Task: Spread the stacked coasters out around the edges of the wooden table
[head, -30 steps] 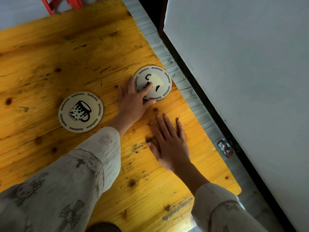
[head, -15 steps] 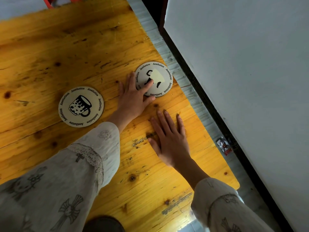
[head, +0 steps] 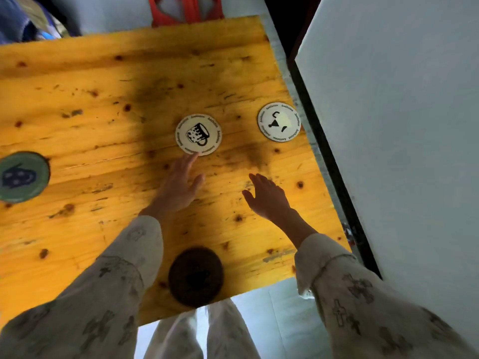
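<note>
On the yellow wooden table [head: 103,99] lie several round coasters. A white coaster with a black mug drawing [head: 198,134] sits mid-table; my left hand [head: 178,186] is open, its fingertips touching the coaster's near rim. A white coaster with a pale cup drawing [head: 279,122] lies at the right edge, free of any hand. My right hand [head: 267,196] hovers open above the wood, holding nothing. A green coaster [head: 22,176] lies at the left and a dark brown one [head: 195,276] at the near edge.
A grey-white wall or panel [head: 401,151] runs close along the table's right side, with a dark gap beside it. A red chair frame [head: 185,10] stands past the far edge. My legs show below the near edge.
My left hand has let go of the right-edge coaster and pulled back to the mug coaster. My right hand lifted off the wood. The view pulled back, showing more table.
</note>
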Available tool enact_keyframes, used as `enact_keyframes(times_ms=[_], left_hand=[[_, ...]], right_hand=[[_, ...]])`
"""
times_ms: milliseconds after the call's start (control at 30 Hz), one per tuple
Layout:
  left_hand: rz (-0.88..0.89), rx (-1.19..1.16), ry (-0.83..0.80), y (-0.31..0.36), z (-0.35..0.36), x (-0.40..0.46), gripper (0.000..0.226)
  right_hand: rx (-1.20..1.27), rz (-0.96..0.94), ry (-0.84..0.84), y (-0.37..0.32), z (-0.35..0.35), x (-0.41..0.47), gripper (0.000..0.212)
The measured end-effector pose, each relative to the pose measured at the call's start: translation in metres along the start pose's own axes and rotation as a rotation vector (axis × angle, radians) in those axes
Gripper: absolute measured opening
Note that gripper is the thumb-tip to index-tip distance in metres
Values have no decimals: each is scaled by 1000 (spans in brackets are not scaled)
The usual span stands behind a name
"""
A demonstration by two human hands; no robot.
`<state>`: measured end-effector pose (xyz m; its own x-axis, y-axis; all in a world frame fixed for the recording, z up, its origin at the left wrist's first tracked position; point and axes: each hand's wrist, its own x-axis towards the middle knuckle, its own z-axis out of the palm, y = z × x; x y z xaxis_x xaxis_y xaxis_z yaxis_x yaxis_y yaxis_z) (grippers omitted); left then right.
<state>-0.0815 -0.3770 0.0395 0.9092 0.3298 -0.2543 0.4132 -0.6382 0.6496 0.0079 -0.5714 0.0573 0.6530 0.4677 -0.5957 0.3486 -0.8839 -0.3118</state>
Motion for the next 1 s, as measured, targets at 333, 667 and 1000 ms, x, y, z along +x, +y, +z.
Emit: enact_keyframes(times_ms=[333,667,1000], left_hand=[[-344,-225,293,-73,-73,-206,50],[-433,-260,457,-147,-134,-323,49],[-355,-209,272,-324,-261,-364,47]], right_hand=[[161,-317,-206,-151,54,-92,45],[59,-472,-168,-266,112,-135,39],[238,-369,-37,-447,198,-139,40]])
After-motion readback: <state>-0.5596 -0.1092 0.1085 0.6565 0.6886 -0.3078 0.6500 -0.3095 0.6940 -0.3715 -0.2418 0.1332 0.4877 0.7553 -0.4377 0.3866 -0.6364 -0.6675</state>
